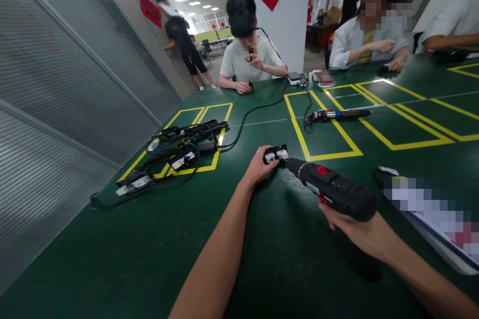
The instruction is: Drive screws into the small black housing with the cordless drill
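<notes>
My left hand (259, 166) grips a small black part (281, 150) with white and blue pieces on it, holding it on the green table (149, 259). In my right hand (346, 227) is a black power drill (337, 189) with red accents, pointing left. The drill's tip meets or nearly meets the right side of the small part; the exact contact is too small to make out. My right fingers are wrapped round the drill's handle, partly hidden under its body.
Black cabled devices (183, 147) lie at left in yellow taped boxes. A slim black tool (340, 114) lies beyond the drill, near a small box (294, 78). At right is a blurred tray-like object (430, 224). People (252, 55) sit across the table.
</notes>
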Available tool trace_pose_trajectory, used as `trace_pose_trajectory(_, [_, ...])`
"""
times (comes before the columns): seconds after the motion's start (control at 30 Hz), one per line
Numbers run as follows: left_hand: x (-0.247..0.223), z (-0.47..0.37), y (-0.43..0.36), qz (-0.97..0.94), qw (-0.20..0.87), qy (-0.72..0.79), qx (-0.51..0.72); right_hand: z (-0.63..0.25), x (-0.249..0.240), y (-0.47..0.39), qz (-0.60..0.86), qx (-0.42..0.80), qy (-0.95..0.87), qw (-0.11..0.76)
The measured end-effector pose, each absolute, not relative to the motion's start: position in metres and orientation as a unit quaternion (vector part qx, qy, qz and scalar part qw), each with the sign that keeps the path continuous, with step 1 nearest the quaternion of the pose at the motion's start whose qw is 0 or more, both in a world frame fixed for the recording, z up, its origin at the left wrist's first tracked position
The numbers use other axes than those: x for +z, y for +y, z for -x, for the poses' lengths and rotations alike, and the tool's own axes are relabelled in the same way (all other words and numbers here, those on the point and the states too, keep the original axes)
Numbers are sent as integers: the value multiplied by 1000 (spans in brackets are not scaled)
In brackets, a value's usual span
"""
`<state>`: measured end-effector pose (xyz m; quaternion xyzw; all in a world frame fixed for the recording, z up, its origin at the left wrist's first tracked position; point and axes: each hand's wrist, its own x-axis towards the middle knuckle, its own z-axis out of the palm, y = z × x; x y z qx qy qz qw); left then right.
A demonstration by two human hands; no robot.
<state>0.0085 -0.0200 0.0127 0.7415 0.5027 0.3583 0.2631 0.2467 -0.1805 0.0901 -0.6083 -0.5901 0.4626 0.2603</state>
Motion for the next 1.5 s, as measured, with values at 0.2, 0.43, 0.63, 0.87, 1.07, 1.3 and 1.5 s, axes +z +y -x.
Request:
trace_pose_trajectory(0.2, [11, -8, -19, -743, 260, 502, 359, -254, 84, -179, 593, 487, -577, 280])
trace_pose_trajectory(0.43, [12, -10, -20, -740, 261, 507, 357, -253, 88, -178, 597, 485, -579, 270])
trace_pose_trajectory(0.63, [13, -10, -20, -739, 256, 509, 360, -251, 89, -180, 594, 492, -571, 283])
trace_pose_trajectory(0.87, [11, -10, -19, -737, 253, 510, 365, -250, 90, -180, 587, 509, -561, 286])
trace_pose_trajectory(1.07, [11, -10, -19, -739, 253, 512, 358, -252, 88, -179, 585, 511, -558, 292])
trace_pose_trajectory(1.3, [10, -9, -19, -744, 250, 506, 357, -253, 83, -179, 587, 508, -560, 291])
trace_pose_trajectory(1.5, [9, -8, -19, -744, 251, 506, 356, -256, 84, -179, 590, 503, -569, 273])
